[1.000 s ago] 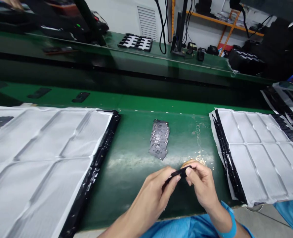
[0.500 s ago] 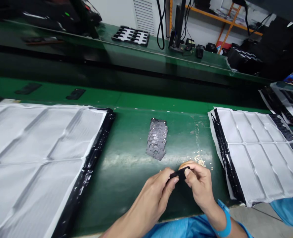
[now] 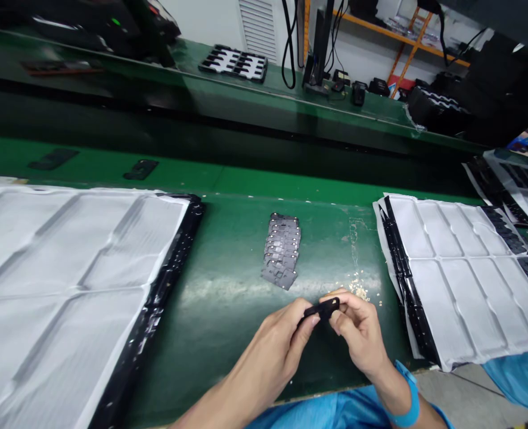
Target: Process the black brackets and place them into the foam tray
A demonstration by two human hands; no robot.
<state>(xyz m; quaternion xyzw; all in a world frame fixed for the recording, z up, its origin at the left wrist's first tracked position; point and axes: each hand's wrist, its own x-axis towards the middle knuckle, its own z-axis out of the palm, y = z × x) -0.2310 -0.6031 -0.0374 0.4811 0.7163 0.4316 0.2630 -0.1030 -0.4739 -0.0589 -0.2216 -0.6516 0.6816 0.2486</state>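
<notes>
My left hand [image 3: 277,333] pinches a small flat black plastic part [image 3: 326,308] by its left end, thumb in front. At the part's right end, my right hand [image 3: 357,328] steadies it with fingers curled behind, its thumb just below the edge. The part is tilted, and its far side is hidden. Beyond my hands, an overlapping row of dark grey flat parts [image 3: 282,250] lies on the green table [image 3: 228,310]. Small pale crumbs [image 3: 359,287] are scattered near my right hand.
A stack of black trays with white lining [image 3: 67,250] stands at left, another lined tray stack [image 3: 465,280] at right. Two dark parts [image 3: 141,169] lie on a green belt [image 3: 246,182] behind. A black-and-white tray [image 3: 235,62] and a monitor stand [image 3: 318,53] occupy the shelf.
My right thumb has slid down off the black part's face, uncovering its right end. On the belt, the dark parts have shifted slightly rightward. My left hand keeps its pinch.
</notes>
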